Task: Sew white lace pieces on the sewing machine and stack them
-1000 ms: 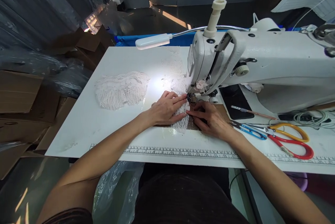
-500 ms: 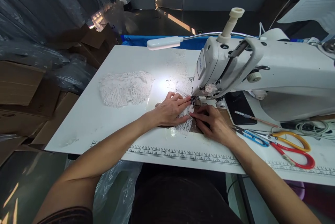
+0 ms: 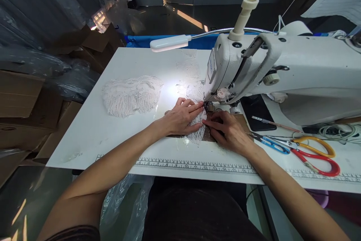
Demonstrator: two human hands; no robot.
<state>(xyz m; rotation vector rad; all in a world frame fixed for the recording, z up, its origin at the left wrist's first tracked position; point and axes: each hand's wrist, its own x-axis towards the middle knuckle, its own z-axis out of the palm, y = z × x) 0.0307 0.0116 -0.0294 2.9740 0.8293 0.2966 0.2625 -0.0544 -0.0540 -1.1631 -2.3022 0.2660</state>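
White lace (image 3: 198,130) runs under the needle area of the white sewing machine (image 3: 222,71). My left hand (image 3: 182,116) lies flat on the lace, fingers spread, its fingertips close to the presser foot (image 3: 207,105). Just right of it, my right hand (image 3: 225,128) has its fingers bent together, with the fingertips pinching the lace's right edge; the exact grip is partly hidden. Another gathered piece of white lace (image 3: 132,96) rests on the table to the left.
Blue thread snips (image 3: 275,145), red-handled scissors (image 3: 324,164) and yellow-handled scissors (image 3: 318,145) lie right of my right hand. Behind them are a pen (image 3: 267,121) and a dark phone (image 3: 256,111). A lamp (image 3: 170,43) hangs over the table. Cardboard boxes (image 3: 25,109) stand at left.
The camera view has shifted slightly. Both hands stay at nearly the same place on the lace, with no clear change in their grip.
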